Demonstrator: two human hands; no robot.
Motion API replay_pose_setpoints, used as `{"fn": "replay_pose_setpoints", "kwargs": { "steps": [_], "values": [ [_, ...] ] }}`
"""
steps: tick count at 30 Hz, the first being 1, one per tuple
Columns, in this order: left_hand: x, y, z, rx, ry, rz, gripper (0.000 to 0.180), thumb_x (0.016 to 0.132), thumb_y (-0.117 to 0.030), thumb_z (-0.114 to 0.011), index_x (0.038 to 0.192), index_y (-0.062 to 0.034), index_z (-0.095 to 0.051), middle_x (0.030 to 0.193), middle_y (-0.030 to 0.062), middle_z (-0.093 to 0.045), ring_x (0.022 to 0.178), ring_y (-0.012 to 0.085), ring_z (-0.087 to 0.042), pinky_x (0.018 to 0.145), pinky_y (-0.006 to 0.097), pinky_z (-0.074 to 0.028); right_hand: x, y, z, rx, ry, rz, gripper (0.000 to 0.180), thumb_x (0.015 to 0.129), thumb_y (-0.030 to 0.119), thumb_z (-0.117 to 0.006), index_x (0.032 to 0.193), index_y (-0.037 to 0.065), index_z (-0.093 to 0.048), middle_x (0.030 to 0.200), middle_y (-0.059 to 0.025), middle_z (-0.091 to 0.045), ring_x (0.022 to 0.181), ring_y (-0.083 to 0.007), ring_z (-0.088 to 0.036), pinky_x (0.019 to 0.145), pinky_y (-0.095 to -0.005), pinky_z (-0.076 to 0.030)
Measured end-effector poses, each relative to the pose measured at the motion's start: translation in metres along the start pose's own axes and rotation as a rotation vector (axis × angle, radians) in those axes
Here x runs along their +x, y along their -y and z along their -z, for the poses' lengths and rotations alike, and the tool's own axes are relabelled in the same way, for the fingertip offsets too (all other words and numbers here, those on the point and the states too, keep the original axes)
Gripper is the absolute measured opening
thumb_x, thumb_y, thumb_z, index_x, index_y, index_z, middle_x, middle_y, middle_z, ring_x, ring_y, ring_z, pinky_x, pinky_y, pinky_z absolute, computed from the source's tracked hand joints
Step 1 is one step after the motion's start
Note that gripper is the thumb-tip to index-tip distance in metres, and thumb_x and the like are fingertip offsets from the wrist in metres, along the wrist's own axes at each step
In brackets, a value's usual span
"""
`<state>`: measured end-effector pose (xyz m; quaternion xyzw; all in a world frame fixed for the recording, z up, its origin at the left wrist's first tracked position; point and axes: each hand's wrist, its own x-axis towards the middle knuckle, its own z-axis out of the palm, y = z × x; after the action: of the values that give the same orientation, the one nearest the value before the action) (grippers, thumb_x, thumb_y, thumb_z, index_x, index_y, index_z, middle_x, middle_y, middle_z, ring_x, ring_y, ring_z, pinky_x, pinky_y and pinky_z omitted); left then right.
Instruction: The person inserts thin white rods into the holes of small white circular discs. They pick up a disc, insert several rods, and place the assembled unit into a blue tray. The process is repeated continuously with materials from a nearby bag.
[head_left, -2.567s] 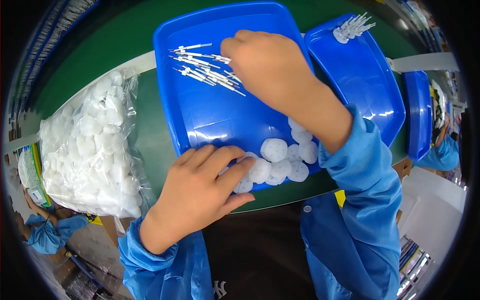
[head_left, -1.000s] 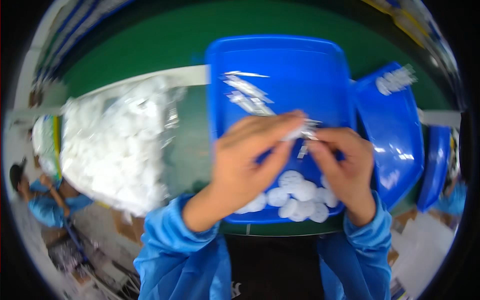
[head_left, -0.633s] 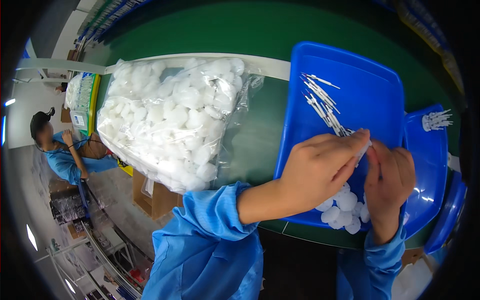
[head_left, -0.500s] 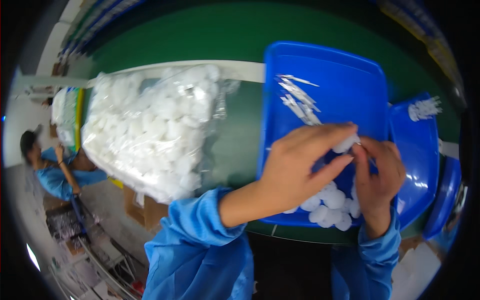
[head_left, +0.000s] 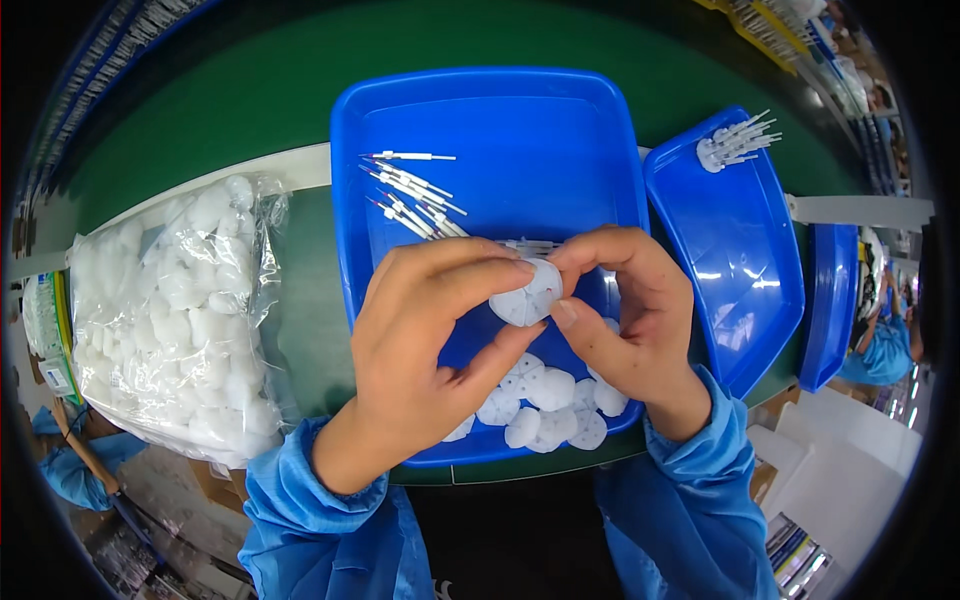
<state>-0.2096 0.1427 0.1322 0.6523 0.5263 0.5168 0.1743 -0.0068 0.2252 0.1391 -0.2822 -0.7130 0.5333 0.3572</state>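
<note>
Over the large blue tray (head_left: 490, 85), my two hands hold one round white plastic piece (head_left: 527, 292) with small holes in its face. My left hand (head_left: 425, 345) pinches its left side between thumb and fingers. On the opposite edge, the thumb and fingertips of my right hand (head_left: 635, 315) close on it. Whether a smaller part is also in the right fingertips, I cannot make out. Below my hands, more white round pieces (head_left: 555, 390) lie heaped in the tray. Thin white sticks with narrow tips (head_left: 415, 190) lie at the tray's left, some hidden behind my hands.
To the left lies a clear plastic bag (head_left: 180, 320) full of white rounded pieces. A second blue tray (head_left: 740, 290) on the right holds a cluster of white sticks (head_left: 738, 142) at its far end. Another blue tray (head_left: 828, 310) stands beyond it. A person's blue sleeve (head_left: 75, 470) shows far left.
The view has swung right, so the trays and bag appear further left. The white piece has turned from partly hidden to showing its round face, still between both hands.
</note>
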Motion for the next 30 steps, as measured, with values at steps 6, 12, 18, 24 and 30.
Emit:
{"fn": "replay_pose_setpoints", "kwargs": {
  "steps": [6,12,18,24,30],
  "values": [
    [0.001,-0.002,-0.004,0.070,-0.036,-0.086,0.049,0.072,0.000,-0.093,0.116,-0.0054,-0.073,0.121,0.0148,-0.077,0.102,0.0305,-0.074,0.088,0.038,-0.058,-0.002,-0.005,-0.003,0.042,0.017,0.023,0.040,0.086,-0.002,-0.084,0.123,0.001,-0.067,0.105,-0.0051,-0.073,0.092,-0.0125,-0.071,0.087,-0.0287,-0.054],
    [-0.001,-0.002,-0.005,0.110,-0.034,-0.126,0.047,0.074,0.000,-0.092,0.116,-0.0053,-0.071,0.121,0.0155,-0.078,0.103,0.0310,-0.075,0.088,0.038,-0.058,-0.001,-0.003,0.000,0.177,0.087,-0.051,0.040,0.090,-0.004,-0.081,0.125,0.000,-0.062,0.111,-0.0071,-0.069,0.102,-0.0138,-0.068,0.093,-0.0318,-0.054],
    [0.000,-0.001,-0.005,0.028,-0.058,-0.105,0.050,0.071,0.002,-0.093,0.116,-0.0044,-0.071,0.121,0.0178,-0.079,0.105,0.0327,-0.076,0.089,0.039,-0.060,-0.003,-0.002,-0.002,0.387,0.091,-0.098,0.033,0.096,-0.005,-0.072,0.127,-0.001,-0.060,0.118,-0.0093,-0.068,0.110,-0.0150,-0.067,0.098,-0.0334,-0.054],
    [-0.001,0.000,-0.004,0.025,-0.022,-0.130,0.049,0.072,-0.001,-0.096,0.115,-0.0032,-0.073,0.121,0.0185,-0.078,0.105,0.0315,-0.076,0.089,0.039,-0.061,-0.002,0.000,0.000,0.306,0.083,-0.079,0.029,0.097,-0.003,-0.073,0.123,-0.002,-0.062,0.110,-0.0075,-0.071,0.101,-0.0146,-0.070,0.092,-0.0317,-0.056],
    [-0.003,-0.002,0.007,-0.174,0.020,-0.004,0.046,0.076,-0.007,-0.095,0.119,-0.0012,-0.077,0.122,0.0168,-0.076,0.103,0.0285,-0.074,0.089,0.037,-0.060,-0.007,0.017,0.016,-0.241,0.011,-0.106,0.014,0.090,-0.002,-0.079,0.102,0.003,-0.074,0.094,-0.0069,-0.074,0.084,-0.0192,-0.074,0.083,-0.0323,-0.058]
  ]
}}
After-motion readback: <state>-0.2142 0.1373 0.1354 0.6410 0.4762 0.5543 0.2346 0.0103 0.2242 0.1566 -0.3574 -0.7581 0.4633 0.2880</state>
